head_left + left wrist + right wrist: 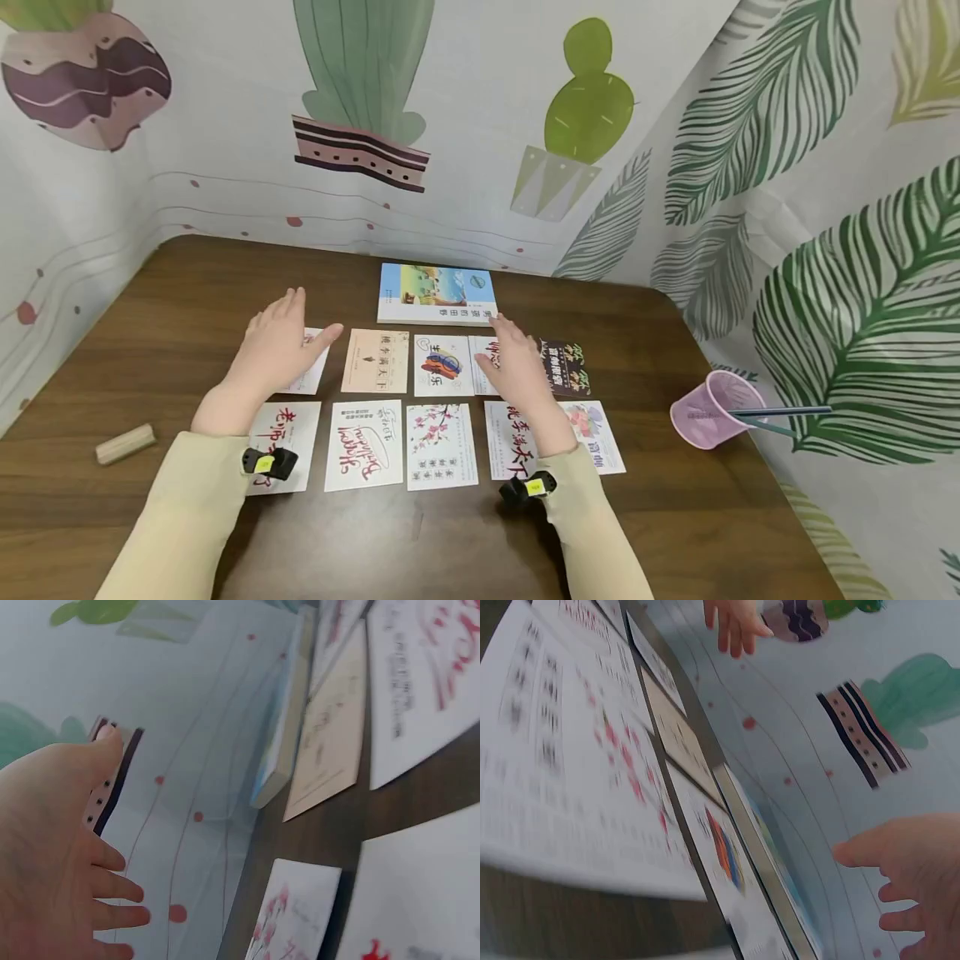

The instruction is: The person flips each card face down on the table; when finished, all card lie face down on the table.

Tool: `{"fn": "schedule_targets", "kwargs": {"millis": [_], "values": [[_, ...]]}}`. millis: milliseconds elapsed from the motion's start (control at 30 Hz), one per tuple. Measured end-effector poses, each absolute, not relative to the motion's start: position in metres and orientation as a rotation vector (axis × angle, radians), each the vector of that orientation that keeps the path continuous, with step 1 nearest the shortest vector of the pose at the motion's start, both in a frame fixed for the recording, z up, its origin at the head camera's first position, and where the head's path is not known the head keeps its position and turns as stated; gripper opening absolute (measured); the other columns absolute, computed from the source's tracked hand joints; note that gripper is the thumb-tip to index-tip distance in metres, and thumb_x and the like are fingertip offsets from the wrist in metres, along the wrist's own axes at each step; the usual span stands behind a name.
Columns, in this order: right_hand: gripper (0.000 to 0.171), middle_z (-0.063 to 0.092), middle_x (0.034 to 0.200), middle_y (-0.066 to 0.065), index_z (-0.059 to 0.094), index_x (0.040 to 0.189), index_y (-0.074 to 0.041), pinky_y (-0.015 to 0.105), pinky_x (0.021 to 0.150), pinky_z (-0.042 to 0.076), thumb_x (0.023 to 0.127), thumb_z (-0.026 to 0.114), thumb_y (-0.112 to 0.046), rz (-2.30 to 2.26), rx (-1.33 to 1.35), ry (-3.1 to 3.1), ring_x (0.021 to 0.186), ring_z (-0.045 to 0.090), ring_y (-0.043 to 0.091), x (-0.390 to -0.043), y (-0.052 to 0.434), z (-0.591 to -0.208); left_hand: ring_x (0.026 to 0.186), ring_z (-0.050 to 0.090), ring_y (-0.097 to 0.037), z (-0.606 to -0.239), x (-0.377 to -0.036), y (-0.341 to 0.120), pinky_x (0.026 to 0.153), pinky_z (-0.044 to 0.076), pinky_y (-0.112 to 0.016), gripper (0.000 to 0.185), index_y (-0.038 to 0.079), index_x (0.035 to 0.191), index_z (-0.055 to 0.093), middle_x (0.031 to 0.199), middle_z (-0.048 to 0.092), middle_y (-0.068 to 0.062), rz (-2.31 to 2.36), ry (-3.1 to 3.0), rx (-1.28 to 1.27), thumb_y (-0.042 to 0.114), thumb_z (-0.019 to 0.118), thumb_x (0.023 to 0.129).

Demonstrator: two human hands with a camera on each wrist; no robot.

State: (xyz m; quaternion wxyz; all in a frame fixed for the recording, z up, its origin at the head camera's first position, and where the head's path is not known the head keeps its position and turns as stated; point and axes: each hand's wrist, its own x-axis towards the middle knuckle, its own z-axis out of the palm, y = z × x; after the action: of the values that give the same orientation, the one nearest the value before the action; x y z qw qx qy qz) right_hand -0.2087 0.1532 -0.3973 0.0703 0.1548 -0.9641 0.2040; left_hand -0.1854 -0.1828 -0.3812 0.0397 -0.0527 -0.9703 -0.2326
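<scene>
Both hands hover over two rows of printed cards, holding nothing. My left hand (272,348), fingers extended and thumb spread, overlaps a white card (306,379) at the left of the far row. My right hand (517,367) reaches over the right end of that row, partly hiding a white card (483,354) beside a dark card (567,367). Between the hands lie a beige card (375,361) and a card with a colourful drawing (442,367). In the near row are a red-lettered birthday card (363,443) and a pink-blossom card (442,450). The right wrist view shows both hands (919,877) off the cards.
A book (435,293) with a blue illustrated cover lies behind the far row. At the left is a small wooden block (125,444). A pink cup (708,410) holding pens (780,412) tips at the table's right edge. Patterned cloth (480,125) hangs behind the table.
</scene>
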Motion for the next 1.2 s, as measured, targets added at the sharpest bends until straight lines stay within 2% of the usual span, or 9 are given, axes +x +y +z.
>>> {"fn": "schedule_targets", "kwargs": {"millis": [133, 300, 500, 600, 667, 767, 867, 1000, 1200], "values": [[0.062, 0.043, 0.151, 0.017, 0.040, 0.147, -0.004, 0.052, 0.115, 0.036, 0.094, 0.066, -0.022, 0.763, 0.512, -2.897, 0.138, 0.042, 0.035, -0.210, 0.131, -0.395, 0.138, 0.025, -0.057, -0.379, -0.186, -0.197, 0.112, 0.022, -0.069, 0.089, -0.016, 0.148, 0.018, 0.151, 0.025, -0.039, -0.911, -2.969, -0.153, 0.058, 0.032, 0.101], [0.059, 0.051, 0.145, 0.017, 0.044, 0.145, -0.003, 0.048, 0.108, 0.045, 0.093, 0.067, -0.017, 0.987, 0.552, -2.889, 0.131, 0.050, 0.034, -0.213, 0.096, -0.390, 0.135, 0.030, -0.056, -0.383, -0.185, -0.220, 0.110, 0.026, -0.070, 0.080, -0.015, 0.145, 0.028, 0.146, 0.034, -0.039, -1.166, -2.923, -0.070, 0.053, 0.021, 0.104], [0.052, 0.060, 0.135, 0.016, 0.051, 0.139, -0.001, 0.036, 0.104, 0.050, 0.090, 0.068, -0.010, 1.337, 0.571, -2.876, 0.123, 0.058, 0.028, -0.217, 0.049, -0.390, 0.128, 0.043, -0.053, -0.393, -0.185, -0.248, 0.107, 0.032, -0.067, 0.088, -0.017, 0.141, 0.036, 0.137, 0.046, -0.038, -1.430, -2.901, 0.167, 0.055, 0.004, 0.102], [0.050, 0.063, 0.131, 0.015, 0.053, 0.136, 0.000, 0.029, 0.099, 0.053, 0.089, 0.068, -0.007, 1.551, 0.551, -2.861, 0.121, 0.061, 0.026, -0.217, 0.025, -0.392, 0.125, 0.048, -0.051, -0.397, -0.185, -0.258, 0.107, 0.039, -0.061, 0.089, -0.019, 0.140, 0.034, 0.137, 0.045, -0.039, -1.551, -2.885, 0.246, 0.054, 0.000, 0.101], [0.049, 0.064, 0.130, 0.014, 0.055, 0.135, 0.000, 0.025, 0.095, 0.054, 0.089, 0.068, -0.006, 1.652, 0.533, -2.848, 0.119, 0.062, 0.025, -0.218, 0.010, -0.395, 0.123, 0.051, -0.050, -0.399, -0.185, -0.264, 0.103, 0.048, -0.050, 0.091, -0.020, 0.140, 0.034, 0.136, 0.046, -0.039, -1.612, -2.875, 0.278, 0.054, -0.001, 0.101], [0.047, 0.065, 0.128, 0.014, 0.058, 0.133, -0.001, 0.024, 0.092, 0.056, 0.087, 0.069, -0.003, 1.767, 0.514, -2.823, 0.117, 0.064, 0.024, -0.218, -0.011, -0.402, 0.116, 0.062, -0.040, -0.400, -0.185, -0.273, 0.088, 0.058, -0.028, 0.094, -0.020, 0.140, 0.034, 0.135, 0.047, -0.038, -1.721, -2.855, 0.316, 0.056, -0.003, 0.099], [0.048, 0.065, 0.129, 0.013, 0.058, 0.133, -0.001, 0.025, 0.094, 0.055, 0.086, 0.070, -0.001, 1.878, 0.472, -2.831, 0.118, 0.063, 0.024, -0.217, -0.028, -0.408, 0.114, 0.065, -0.033, -0.402, -0.182, -0.281, 0.074, 0.055, -0.012, 0.098, -0.020, 0.140, 0.034, 0.135, 0.048, -0.036, -1.796, -2.852, 0.319, 0.060, -0.004, 0.097], [0.053, 0.062, 0.132, 0.014, 0.054, 0.136, 0.000, 0.028, 0.097, 0.054, 0.085, 0.069, 0.002, 2.026, 0.374, -2.843, 0.122, 0.060, 0.025, -0.213, -0.042, -0.414, 0.115, 0.064, -0.032, -0.403, -0.180, -0.285, 0.075, 0.055, -0.011, 0.100, -0.020, 0.140, 0.034, 0.136, 0.047, -0.036, -1.849, -2.846, 0.299, 0.061, -0.005, 0.097], [0.060, 0.059, 0.136, 0.015, 0.051, 0.139, 0.002, 0.030, 0.100, 0.052, 0.082, 0.069, 0.006, 2.141, 0.235, -2.843, 0.125, 0.058, 0.026, -0.208, -0.051, -0.418, 0.110, 0.068, -0.021, -0.404, -0.180, -0.288, 0.079, 0.055, -0.013, 0.099, -0.019, 0.141, 0.033, 0.137, 0.046, -0.035, -1.936, -2.824, 0.264, 0.062, -0.003, 0.097]]}}
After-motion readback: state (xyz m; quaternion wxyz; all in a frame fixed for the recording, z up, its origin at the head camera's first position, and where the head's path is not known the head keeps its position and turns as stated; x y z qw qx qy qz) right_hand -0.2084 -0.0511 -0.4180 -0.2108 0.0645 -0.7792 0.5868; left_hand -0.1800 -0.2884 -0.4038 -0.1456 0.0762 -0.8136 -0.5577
